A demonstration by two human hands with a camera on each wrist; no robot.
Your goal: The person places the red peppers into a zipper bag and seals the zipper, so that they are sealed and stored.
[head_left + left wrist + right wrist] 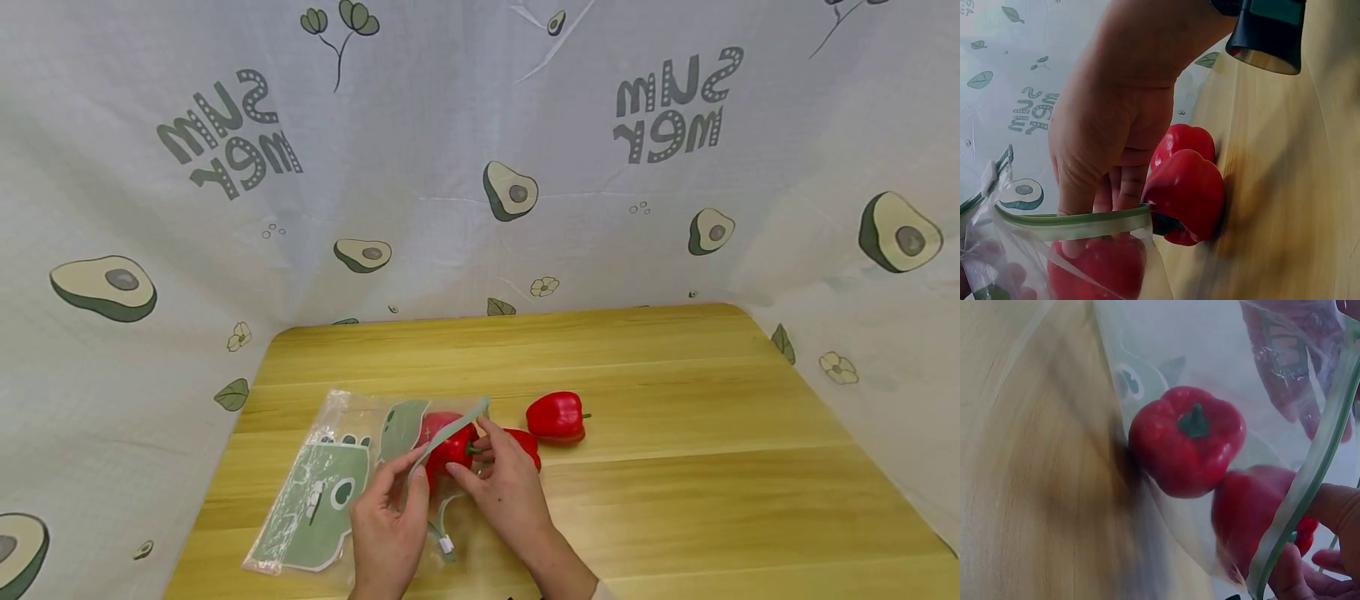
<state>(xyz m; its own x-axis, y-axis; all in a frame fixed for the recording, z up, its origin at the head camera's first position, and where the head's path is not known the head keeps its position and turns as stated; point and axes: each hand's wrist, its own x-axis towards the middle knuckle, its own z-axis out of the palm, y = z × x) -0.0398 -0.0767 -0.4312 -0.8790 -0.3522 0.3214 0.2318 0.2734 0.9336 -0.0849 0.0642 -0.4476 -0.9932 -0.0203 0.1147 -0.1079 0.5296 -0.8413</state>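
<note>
A clear, crinkly plastic zip bag (322, 492) printed with pale green shapes lies flat on the yellow wood-grain table (675, 467), its long axis running from the near-left corner up toward the middle, its mouth turned to the right. The left hand (386, 521) pinches the upper lip of that mouth, a soft green zip strip (450, 433), between thumb and fingers and lifts it clear of the table so the opening gapes. In the left wrist view the strip stretches taut across the fingers (1116, 194).

The right hand (502, 483) has its fingers curled at the bag's mouth, closed around a glossy red pepper (450, 446) with a short green stem (1195, 422); that pepper sits partly inside the opening, behind the film. A 2nd red pepper (527, 444) lies just behind the right hand's fingers, touching or nearly touching them. A 3rd pepper (557, 417), smooth, blocky and lobed, rests alone on the wood just beyond, its stem pointing right.

A white cloth printed with avocados (510, 190) hangs round the table.
</note>
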